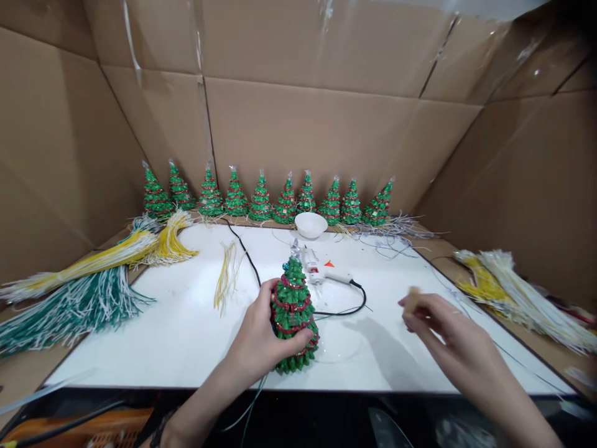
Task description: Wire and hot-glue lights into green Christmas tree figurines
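My left hand (261, 333) is wrapped round a small green Christmas tree figurine (293, 311) with red garlands and a clear top. The tree stands upright near the front edge of the white table, thin wires hanging below it. To the right, my right hand (443, 320) is raised over the table with thumb and fingers pinched together. Something small and tan seems to show at its fingertips, too blurred to name. Just behind the tree lies a white glue gun (333, 274) with a black cord, partly hidden by the treetop.
Several similar trees (261, 199) line the cardboard back wall (308, 124). A white bowl (311, 225) sits before them. Bundles of green and yellow wires (93, 292) lie left, yellow and white wires (527, 292) right. A few yellow wires (227, 277) lie on the white tabletop (177, 336).
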### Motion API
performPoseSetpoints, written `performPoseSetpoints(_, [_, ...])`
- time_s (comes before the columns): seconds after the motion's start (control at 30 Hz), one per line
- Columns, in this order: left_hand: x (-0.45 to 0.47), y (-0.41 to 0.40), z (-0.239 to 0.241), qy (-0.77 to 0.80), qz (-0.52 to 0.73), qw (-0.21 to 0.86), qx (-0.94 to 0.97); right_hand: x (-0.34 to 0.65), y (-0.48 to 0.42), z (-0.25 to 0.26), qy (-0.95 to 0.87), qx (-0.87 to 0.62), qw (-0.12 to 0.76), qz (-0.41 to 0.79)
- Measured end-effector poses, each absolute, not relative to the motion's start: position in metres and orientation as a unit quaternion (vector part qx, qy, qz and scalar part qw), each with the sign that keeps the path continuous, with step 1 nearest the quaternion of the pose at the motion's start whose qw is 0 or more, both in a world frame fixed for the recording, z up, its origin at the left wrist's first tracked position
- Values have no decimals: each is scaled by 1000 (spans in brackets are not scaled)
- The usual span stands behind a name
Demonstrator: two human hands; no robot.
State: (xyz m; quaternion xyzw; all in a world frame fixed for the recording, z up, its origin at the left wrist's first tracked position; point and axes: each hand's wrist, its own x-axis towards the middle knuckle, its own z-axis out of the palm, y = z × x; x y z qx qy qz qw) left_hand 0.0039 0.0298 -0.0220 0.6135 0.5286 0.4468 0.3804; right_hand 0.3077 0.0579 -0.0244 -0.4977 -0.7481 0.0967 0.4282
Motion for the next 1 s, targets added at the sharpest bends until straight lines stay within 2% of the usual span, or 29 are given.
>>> performPoseSetpoints(0.13, [8, 31, -30, 557, 442, 331, 620, 233, 40, -3, -582, -346, 672, 300])
performPoseSetpoints(0.2, [9, 31, -32, 555, 445, 323, 624, 192, 36, -2, -528, -245, 718, 381])
performPoseSetpoints(0.27, [11, 32, -32, 544, 449, 329, 628, 161, 36, -5, -491, -202, 749, 397])
performPoseSetpoints(0.47, [12, 34, -31, 549, 425, 323, 644, 132, 47, -17, -449, -185, 803, 345])
performPoseSetpoints(0.73, [12, 35, -34, 545, 438, 328, 635, 126, 52, -17, -449, -213, 811, 309])
performPoseSetpoints(1.0, [11, 37, -38, 553, 415, 322, 647, 119, 51, -34, -471, -194, 834, 213])
